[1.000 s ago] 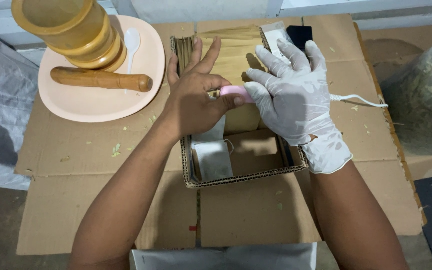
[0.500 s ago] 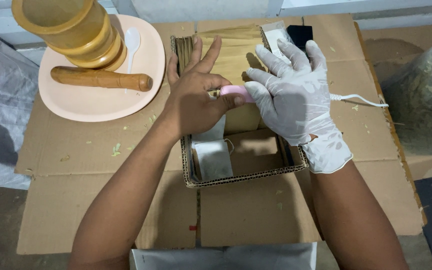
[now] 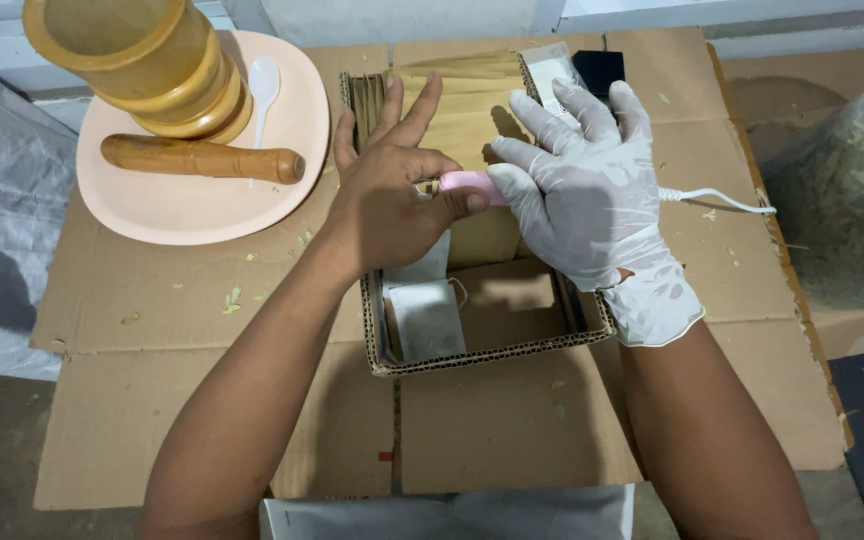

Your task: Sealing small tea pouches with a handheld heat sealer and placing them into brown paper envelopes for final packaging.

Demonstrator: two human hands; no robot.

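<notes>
My bare left hand (image 3: 392, 195) and my right hand (image 3: 587, 190) in a white glove meet over a shallow cardboard tray (image 3: 492, 352). Between them they press a small pink device (image 3: 464, 182) with a white cord (image 3: 717, 197) trailing off to the right. My left thumb lies on the pink device and the fingers are spread. The gloved palm covers its right end. Under the device hangs a white tea-bag-like pouch (image 3: 427, 310), lying in the tray's left part. Brown paper packets (image 3: 462, 95) fill the tray's far part.
A peach plate (image 3: 202, 205) at the far left carries a wooden mortar (image 3: 147, 60), a wooden pestle (image 3: 202, 158) and a white spoon (image 3: 262, 85). Flattened cardboard (image 3: 512, 420) covers the work surface. A black object (image 3: 597, 68) sits beyond the tray. Grey sacks lie at both sides.
</notes>
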